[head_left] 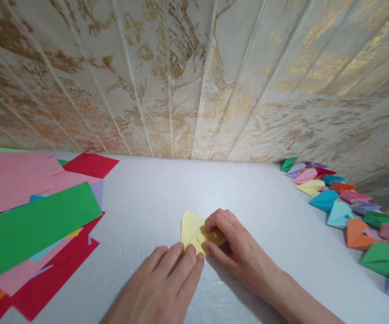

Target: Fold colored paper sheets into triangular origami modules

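A small piece of folded pale yellow paper (190,227) lies on the white table in front of me, with a pointed corner facing away and crease lines across it. My left hand (167,279) rests palm down at its near edge, fingers stretched out and fingertips pressing on the paper. From the right, my right hand (230,240) grips the paper's right part between thumb and curled fingers. That part of the paper is partly hidden by the fingers.
On the left is a loose pile of coloured paper, with a green strip (46,229), pink sheets (15,177) and red pieces (52,274). Folded paper shapes in several colours, one of them blue (324,200), line the right side. A gold-patterned panelled wall (187,90) borders the table's back.
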`<state>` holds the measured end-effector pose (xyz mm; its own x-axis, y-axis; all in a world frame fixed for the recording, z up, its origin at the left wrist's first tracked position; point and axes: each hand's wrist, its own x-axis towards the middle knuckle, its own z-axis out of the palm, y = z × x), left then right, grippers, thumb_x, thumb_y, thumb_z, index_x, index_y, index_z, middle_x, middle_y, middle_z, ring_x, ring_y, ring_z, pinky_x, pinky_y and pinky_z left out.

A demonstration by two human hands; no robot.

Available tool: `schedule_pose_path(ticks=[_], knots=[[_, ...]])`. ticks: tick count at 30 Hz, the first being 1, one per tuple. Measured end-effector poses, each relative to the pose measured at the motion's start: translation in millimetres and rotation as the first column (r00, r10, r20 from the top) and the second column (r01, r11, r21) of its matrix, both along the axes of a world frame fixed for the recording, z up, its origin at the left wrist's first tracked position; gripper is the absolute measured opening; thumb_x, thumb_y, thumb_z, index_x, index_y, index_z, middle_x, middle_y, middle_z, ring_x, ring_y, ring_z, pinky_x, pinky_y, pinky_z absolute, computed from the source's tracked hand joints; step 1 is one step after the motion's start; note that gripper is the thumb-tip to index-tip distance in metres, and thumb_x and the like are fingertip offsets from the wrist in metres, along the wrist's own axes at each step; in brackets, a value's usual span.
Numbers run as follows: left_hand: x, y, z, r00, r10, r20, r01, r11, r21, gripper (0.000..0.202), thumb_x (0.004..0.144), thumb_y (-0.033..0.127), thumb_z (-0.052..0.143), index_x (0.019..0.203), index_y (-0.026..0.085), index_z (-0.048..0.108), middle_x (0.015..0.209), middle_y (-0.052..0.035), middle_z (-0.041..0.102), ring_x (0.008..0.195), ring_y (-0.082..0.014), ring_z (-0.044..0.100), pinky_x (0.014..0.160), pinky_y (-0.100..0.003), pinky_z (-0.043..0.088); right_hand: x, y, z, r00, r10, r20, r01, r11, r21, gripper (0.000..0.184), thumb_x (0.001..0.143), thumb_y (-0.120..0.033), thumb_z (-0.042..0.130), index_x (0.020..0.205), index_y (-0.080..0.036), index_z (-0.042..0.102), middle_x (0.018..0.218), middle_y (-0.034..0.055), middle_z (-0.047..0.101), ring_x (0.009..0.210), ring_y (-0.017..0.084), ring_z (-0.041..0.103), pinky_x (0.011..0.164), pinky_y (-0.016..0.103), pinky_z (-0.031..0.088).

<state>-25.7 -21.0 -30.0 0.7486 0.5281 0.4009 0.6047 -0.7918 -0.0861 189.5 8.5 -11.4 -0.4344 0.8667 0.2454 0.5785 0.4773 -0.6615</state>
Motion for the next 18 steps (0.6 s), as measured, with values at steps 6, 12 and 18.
schedule_pose_path(ticks=[6,12,18], knots=[[0.3,-0.1,3.4,0.999,0.039,0.028,-0.04,0.999,0.014,0.055,0.081,-0.004,0.033,0.118,0.021,0.064,0.118,-0.0018,0.072,0.109,-0.0212,0.06,0.094,-0.036,0.04,3.1,-3.1,6.8,0.998,0.003,0.055,-0.001,0.999,-0.035,0.02,0.091,-0.011,0.056,0.106,-0.022,0.05,0.1,0.0058,0.057,0.092,0.024,0.05,0.082,0.039,0.043],[-1.6,6.1,6.0,0.999,-0.04,-0.023,0.039,0.999,-0.006,0.053,0.082,0.001,0.036,0.125,0.019,0.061,0.142,-0.0022,0.059,0.135,-0.0187,0.045,0.104,-0.037,0.035,23.7,0.7,8.9,0.984,-0.075,0.162,0.088,0.993,-0.074,0.032,0.09,-0.008,0.057,0.117,-0.025,0.053,0.111,0.0072,0.056,0.101,0.027,0.049,0.089,0.046,0.04],[2.8,-3.1,10.0,0.994,0.035,-0.102,-0.05,0.987,-0.151,0.045,0.09,0.011,0.043,0.131,0.021,0.057,0.129,-0.0065,0.067,0.113,-0.023,0.062,0.094,-0.038,0.045,18.3,-6.0,17.1,0.977,-0.181,0.116,0.159,0.971,0.179,0.026,0.095,-0.004,0.042,0.104,-0.023,0.057,0.101,0.0074,0.059,0.091,0.024,0.052,0.08,0.041,0.039]])
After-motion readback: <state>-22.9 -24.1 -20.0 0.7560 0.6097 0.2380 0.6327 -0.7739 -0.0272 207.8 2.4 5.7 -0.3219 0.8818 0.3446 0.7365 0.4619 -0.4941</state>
